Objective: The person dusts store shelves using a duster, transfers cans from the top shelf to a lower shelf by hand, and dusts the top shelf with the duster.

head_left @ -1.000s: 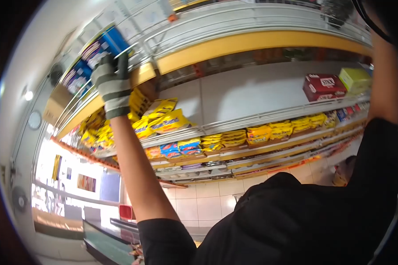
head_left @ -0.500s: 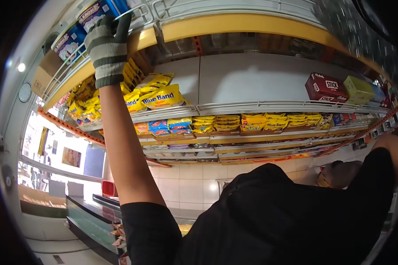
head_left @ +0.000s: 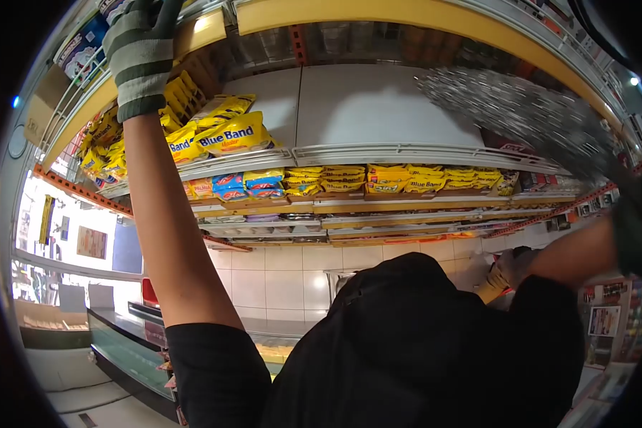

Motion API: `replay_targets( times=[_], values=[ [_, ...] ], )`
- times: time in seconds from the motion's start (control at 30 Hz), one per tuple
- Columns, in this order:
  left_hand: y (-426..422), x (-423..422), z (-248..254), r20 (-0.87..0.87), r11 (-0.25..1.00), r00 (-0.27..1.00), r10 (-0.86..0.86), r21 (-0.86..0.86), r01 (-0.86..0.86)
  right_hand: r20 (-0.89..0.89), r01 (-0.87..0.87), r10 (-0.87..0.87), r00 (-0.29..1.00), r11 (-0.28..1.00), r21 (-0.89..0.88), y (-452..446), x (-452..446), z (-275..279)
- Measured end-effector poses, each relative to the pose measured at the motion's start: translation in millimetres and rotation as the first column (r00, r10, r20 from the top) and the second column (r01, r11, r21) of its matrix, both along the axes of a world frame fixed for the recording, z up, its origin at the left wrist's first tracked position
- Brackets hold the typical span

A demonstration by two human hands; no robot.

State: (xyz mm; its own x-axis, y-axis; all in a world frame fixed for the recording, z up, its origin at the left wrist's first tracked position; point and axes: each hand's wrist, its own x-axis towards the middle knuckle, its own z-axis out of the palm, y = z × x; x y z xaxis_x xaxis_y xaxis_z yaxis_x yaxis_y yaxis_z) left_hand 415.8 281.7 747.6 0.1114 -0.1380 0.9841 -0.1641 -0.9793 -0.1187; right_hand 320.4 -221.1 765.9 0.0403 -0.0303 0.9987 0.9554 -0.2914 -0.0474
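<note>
Touching the yellow edge of the upper shelf [head_left: 357,16], the gloved left hand [head_left: 141,57] is passing out of view at its fingertips, so I cannot tell whether its grip is closed. The right hand [head_left: 630,207], dark at the far edge, is gripping one duster [head_left: 521,110], which is blurring across the right part of the middle shelf [head_left: 364,107] and partly hiding one red box [head_left: 505,142]. Two blue tubs [head_left: 83,47] are standing near the left hand; two Blue Band bags [head_left: 234,135] are lying foremost on the middle shelf.
</note>
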Motion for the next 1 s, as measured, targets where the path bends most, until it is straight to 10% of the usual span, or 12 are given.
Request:
replay_targets(
  times=[0.13, 0.2, 0.4, 0.47, 0.63, 0.73, 0.9, 1.0],
  values=[
    [9.5, -1.0, 0.6, -0.017, 0.998, 0.998, 0.057, -0.011, -0.058, -0.076, -0.304, 0.328, 0.942, 0.926, 0.226, 36.1, 28.9, -96.5],
    [42.4, 12.8, 4.7, -0.074, 0.953, 0.990, 0.118, 0.290, -0.092, -0.183, -0.267, 0.345, 0.921, 0.898, 0.350, 52.5, 64.4, -148.5],
    [38.9, 13.2, 3.1, -0.166, 0.997, 0.984, 0.066, 0.038, -0.060, -0.379, 0.032, 0.228, 0.897, 0.822, 0.569, 93.6, 126.1, -228.6],
    [37.7, 12.7, 3.5, -0.142, 0.995, 0.988, 0.059, 0.083, -0.047, -0.479, 0.354, -0.159, 0.863, 0.867, 0.351, 94.4, 134.3, -239.9],
    [34.6, 9.5, 7.0, -0.179, 0.995, 0.980, 0.083, 0.064, -0.073, -0.511, 0.479, -0.357, 0.782, 0.869, 0.126, 62.3, 157.7, -305.6],
    [36.1, 13.9, 8.1, -0.092, 0.995, 0.995, 0.029, 0.100, -0.020, -0.776, 0.227, 0.062, 0.627, 0.939, 0.259, 50.1, 154.5, -316.1],
    [39.6, 15.8, 7.9, -0.075, 0.980, 0.994, 0.083, 0.187, -0.068, -0.821, -0.073, -0.468, 0.327, 0.854, -0.515, 25.1, 174.3, -276.5],
    [32.6, 12.1, 9.1, -0.132, 0.997, 0.990, 0.050, 0.070, -0.041, -0.651, -0.183, -0.623, 0.434, 0.646, -0.741, -1.6, 217.3, -289.9]
  ],
)
